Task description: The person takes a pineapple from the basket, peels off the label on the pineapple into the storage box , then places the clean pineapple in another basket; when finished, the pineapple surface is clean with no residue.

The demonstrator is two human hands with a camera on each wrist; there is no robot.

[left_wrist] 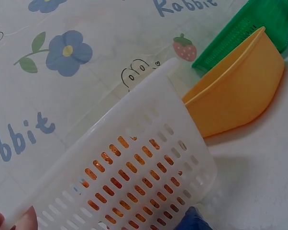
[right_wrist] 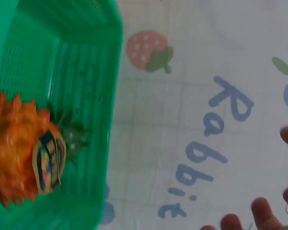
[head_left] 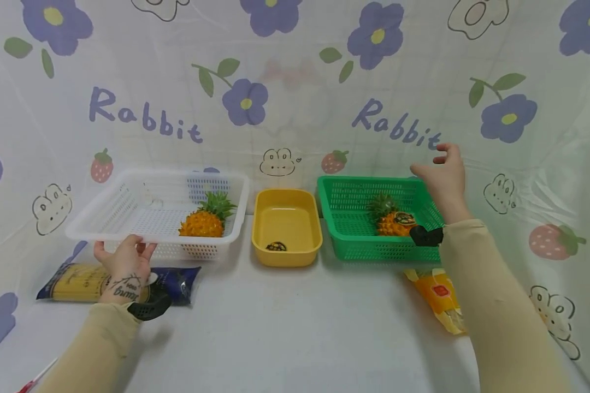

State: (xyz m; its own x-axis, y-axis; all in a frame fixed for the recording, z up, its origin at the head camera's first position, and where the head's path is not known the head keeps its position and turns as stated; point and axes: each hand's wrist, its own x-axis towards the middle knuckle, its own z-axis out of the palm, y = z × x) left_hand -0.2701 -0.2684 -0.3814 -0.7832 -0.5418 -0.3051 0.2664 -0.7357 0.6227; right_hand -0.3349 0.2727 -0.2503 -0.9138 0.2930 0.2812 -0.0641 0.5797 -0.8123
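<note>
My left hand (head_left: 127,263) grips the front rim of a white plastic basket (head_left: 157,239), its fingertips showing at the rim in the left wrist view. Inside, at the right end, lies a small orange pineapple (head_left: 201,224) with a green crown. My right hand (head_left: 447,177) is raised over the right side of a green basket (head_left: 346,238), holding nothing, with fingers spread and loosely bent. A second pineapple (right_wrist: 19,143), bearing a dark oval label (right_wrist: 49,160), lies in that basket.
Between the baskets stands a yellow bin (head_left: 287,257) with a dark label inside. A blue-and-yellow packet (head_left: 74,283) lies partly behind my left wrist. An orange packet (head_left: 437,297) lies before the green basket. A red-handled object (head_left: 29,386) shows at the lower left edge.
</note>
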